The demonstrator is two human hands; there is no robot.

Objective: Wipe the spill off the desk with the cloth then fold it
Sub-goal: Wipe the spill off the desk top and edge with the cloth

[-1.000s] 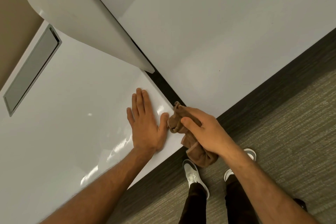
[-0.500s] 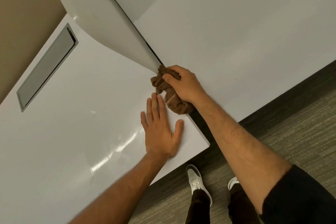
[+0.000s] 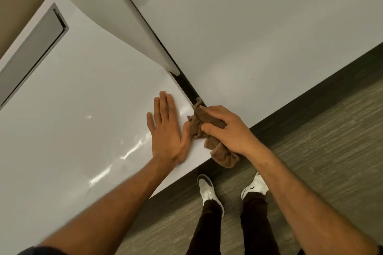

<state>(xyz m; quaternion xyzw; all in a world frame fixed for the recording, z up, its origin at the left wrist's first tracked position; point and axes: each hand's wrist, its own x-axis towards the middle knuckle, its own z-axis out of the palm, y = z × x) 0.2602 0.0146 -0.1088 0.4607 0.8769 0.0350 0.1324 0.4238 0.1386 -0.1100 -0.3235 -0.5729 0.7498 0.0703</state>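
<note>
Seeing right hand (image 3: pixel 232 130) gripping bunched brown cloth (image 3: pixel 207 132) at desk (image 3: pixel 83 130) near corner, cloth overhanging edge; left hand (image 3: pixel 165 130) lying flat beside it, fingers straight, together.

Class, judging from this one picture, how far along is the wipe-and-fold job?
Done: no spill is visible on the glossy desk. In hand: the right hand grips the bunched brown cloth at the desk's corner, while the left hand lies flat beside it. Left: finishing the wipe; the cloth is not yet folded.

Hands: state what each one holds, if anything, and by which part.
The right hand grips the bunched brown cloth around its middle; the left hand lies flat, holding nothing.
</note>
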